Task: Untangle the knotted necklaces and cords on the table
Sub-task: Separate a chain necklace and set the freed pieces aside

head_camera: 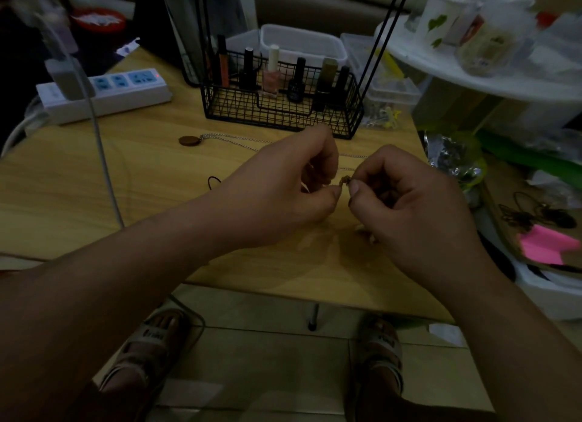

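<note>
A small brownish knot of cord (344,181) hangs just above the wooden table (157,182), pinched from both sides. My left hand (283,188) pinches it from the left and my right hand (406,197) from the right, fingertips almost touching. A silver chain (239,141) with a round brown pendant (190,140) lies stretched across the table behind my hands. A loop of dark cord (215,181) shows by my left wrist. How the strands run under my hands is hidden.
A black wire basket (280,106) with nail polish bottles stands behind the chain. A white power strip (104,93) with a plugged-in cable lies at the back left. Clutter, a white shelf (491,75) and pink sticky notes (544,243) crowd the right side.
</note>
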Available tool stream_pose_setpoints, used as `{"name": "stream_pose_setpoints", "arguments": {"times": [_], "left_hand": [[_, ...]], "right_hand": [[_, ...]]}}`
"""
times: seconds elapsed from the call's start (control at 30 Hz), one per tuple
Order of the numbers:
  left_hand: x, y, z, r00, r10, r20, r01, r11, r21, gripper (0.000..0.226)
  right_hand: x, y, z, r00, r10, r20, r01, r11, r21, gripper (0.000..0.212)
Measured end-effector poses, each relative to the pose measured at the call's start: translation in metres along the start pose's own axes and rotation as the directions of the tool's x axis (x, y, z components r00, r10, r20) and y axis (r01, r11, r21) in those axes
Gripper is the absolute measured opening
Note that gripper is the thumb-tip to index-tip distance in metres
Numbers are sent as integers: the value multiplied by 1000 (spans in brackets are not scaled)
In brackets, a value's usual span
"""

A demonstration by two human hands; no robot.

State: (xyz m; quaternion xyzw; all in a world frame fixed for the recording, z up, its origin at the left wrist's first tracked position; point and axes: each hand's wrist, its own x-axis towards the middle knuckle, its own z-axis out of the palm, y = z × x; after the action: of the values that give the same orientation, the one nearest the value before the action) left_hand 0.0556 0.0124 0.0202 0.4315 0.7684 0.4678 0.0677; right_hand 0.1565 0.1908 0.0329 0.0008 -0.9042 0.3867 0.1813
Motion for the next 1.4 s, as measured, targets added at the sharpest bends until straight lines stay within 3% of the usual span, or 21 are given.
{"name": "stream_pose_setpoints", "arguments": {"times": [0.17, 0.43, 0.7, 1.0, 1.2, 1.4], "left_hand": [[0, -2, 2, 999, -46, 24, 46, 999, -12, 3], [0, 2, 1, 993, -109, 43, 111, 993, -31, 10], [1, 2, -1, 992, -122, 27, 124, 987, -98, 9], [-1, -1, 3, 995, -94, -28, 95, 992, 79, 7], [1, 3, 1, 986, -163, -27, 164, 986, 22, 5], [3, 5, 0, 962, -269, 48, 274, 942, -196, 6]], "right_hand": [[0, 0, 0, 999, -37, -10, 37, 999, -23, 10], [-1, 0, 1, 999, -49, 19, 50, 998, -48, 10], [1, 2, 4, 998, 61, 14, -62, 995, 80, 13], [1, 0, 6, 997, -53, 55, 62, 983, -174, 4], [0, -2, 6, 999, 0, 42, 2, 999, -39, 11], [1, 1, 2, 995, 79, 64, -85, 992, 95, 13]]}}
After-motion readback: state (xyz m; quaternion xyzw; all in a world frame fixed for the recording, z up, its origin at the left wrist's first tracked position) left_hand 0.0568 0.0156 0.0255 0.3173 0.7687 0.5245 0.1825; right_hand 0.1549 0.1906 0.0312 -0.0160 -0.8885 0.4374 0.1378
